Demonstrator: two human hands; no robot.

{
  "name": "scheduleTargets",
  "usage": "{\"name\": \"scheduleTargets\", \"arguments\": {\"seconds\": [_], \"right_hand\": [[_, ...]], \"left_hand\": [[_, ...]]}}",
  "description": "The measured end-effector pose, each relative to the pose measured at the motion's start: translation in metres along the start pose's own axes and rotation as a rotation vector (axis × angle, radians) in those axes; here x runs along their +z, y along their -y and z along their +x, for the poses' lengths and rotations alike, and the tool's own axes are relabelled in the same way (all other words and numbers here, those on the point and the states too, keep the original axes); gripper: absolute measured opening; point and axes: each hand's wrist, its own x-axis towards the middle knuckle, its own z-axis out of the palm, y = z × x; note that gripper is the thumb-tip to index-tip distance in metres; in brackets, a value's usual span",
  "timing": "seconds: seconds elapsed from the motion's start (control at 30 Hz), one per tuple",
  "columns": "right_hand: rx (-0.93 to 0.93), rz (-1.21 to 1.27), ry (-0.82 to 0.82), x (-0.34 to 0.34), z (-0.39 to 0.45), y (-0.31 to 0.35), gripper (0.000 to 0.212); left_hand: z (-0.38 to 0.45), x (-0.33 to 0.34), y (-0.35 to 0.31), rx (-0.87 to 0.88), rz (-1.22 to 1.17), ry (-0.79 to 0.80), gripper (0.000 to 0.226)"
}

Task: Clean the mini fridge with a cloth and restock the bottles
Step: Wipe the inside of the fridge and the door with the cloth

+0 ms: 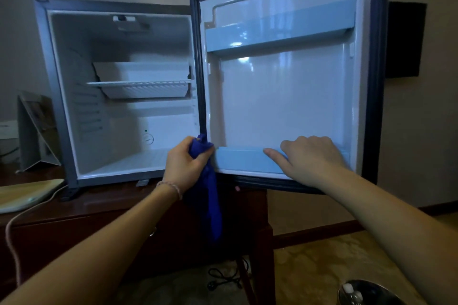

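Two hands at an emptied unit; no bottles shelved anywhere in view.

Far left: a folded card stand (34, 129) and a pale board (27, 193), both on the dark wooden cabinet (74, 208).

Mini fridge (119, 91): stands on the cabinet, cavity bare apart from a wire shelf (138, 83) under a white tray (141, 72).

Left hand (186, 163): fingers clenched round a bunched blue cloth (208, 195), held at the door's hinge-side lower corner; the cloth's tail hangs below the fist.

Fridge door (285, 77): swung fully open, with an upper door rack (280, 30) and a lower door rack (250, 158), both blue.

Right hand (307, 156): fingers extended and relaxed, laid over the lower rack's rim, gripping nothing.

Bottom right: a round metal vessel (366, 292), contents unclear.

Risks, as judged:
- Pressure on the rack rim could unclip it.
- The door overhangs the cabinet edge; leaning on it could tip the unit.
- The dangling cloth could snag.
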Motion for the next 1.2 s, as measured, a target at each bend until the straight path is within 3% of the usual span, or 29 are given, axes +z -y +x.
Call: {"name": "scheduleTargets", "arguments": {"seconds": [0.1,0.23,0.33,0.4,0.7,1.03,1.2], "right_hand": [[-0.007,0.011,-0.023,-0.004,-0.003,0.004,0.055],[-0.036,0.017,-0.08,-0.006,-0.005,0.008,0.053],[-0.067,0.018,-0.096,-0.006,-0.008,0.009,0.052],[-0.08,0.021,-0.081,-0.008,-0.009,0.009,0.052],[-0.086,-0.004,-0.045,-0.015,-0.011,0.008,0.052],[-0.014,-0.072,-0.02,-0.017,-0.007,0.009,0.057],[0.009,-0.094,-0.003,-0.016,-0.007,0.008,0.06]], "left_hand": [[0.02,-0.018,-0.022,0.165,0.052,-0.123,0.023],[0.071,-0.038,-0.081,0.715,0.322,-0.173,0.03],[0.107,-0.037,-0.107,1.09,0.621,-0.067,0.033],[0.12,-0.033,-0.109,1.21,0.801,0.032,0.033],[0.121,-0.033,-0.101,1.216,1.056,0.17,0.042],[0.105,-0.038,-0.067,1.216,0.929,0.091,0.03],[0.085,-0.032,-0.045,1.247,0.836,0.133,0.024]]}}
